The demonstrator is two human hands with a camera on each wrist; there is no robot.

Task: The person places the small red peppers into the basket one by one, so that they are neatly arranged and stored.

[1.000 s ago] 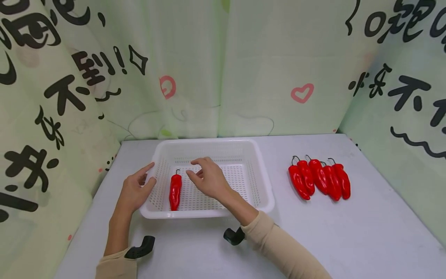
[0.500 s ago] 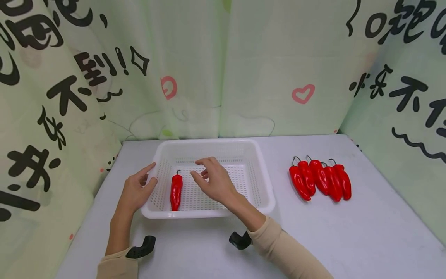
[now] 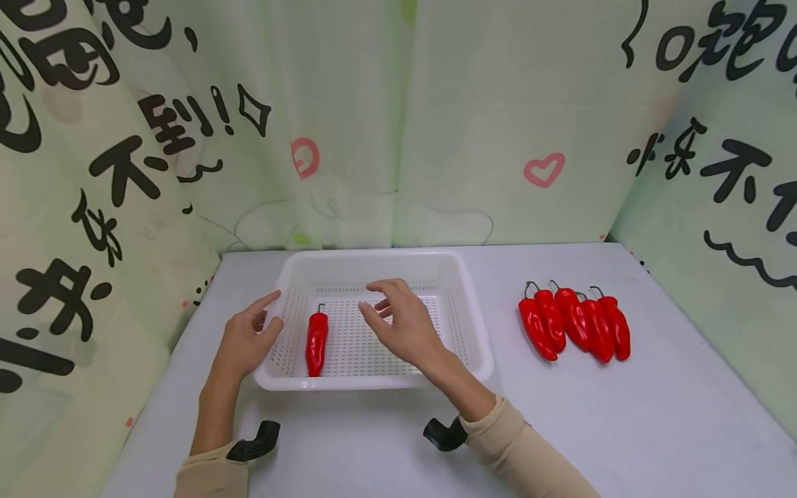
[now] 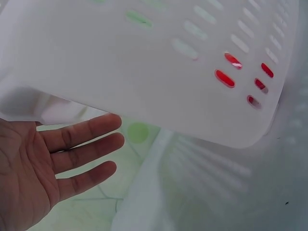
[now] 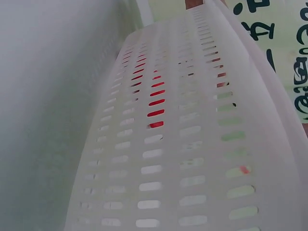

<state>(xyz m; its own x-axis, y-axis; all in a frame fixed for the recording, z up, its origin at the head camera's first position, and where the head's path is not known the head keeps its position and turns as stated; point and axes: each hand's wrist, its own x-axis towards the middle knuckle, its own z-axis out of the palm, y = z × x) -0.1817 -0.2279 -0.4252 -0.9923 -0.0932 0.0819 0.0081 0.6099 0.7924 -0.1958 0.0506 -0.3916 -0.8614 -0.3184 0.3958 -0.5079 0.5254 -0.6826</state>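
A white slotted plastic basket (image 3: pixel 470 346) stands on the table, with one red chili pepper (image 3: pixel 317 344) lying lengthwise in its left part. The pepper's red (image 4: pixel 224 78) also shows through the wall slots in the left wrist view. My left hand (image 3: pixel 245 340) is at the basket's left rim, index finger and thumb spread at the edge. Its other three fingers extend beneath the rim in the left wrist view. Over the basket's middle, to the right of the pepper, my right hand (image 3: pixel 407 325) hovers with fingers loosely bent and nothing between them.
Several more red chili peppers (image 3: pixel 571 315) lie side by side on the white table (image 3: pixel 672 401), right of the basket, stems pointing away. A pale green curtain (image 3: pixel 461 138) with black lettering encloses the back and sides.
My right hand has drifted rightward over the basket, away from the pepper inside. The left hand stays at the rim, and the peppers lie as before; the view has shifted slightly.
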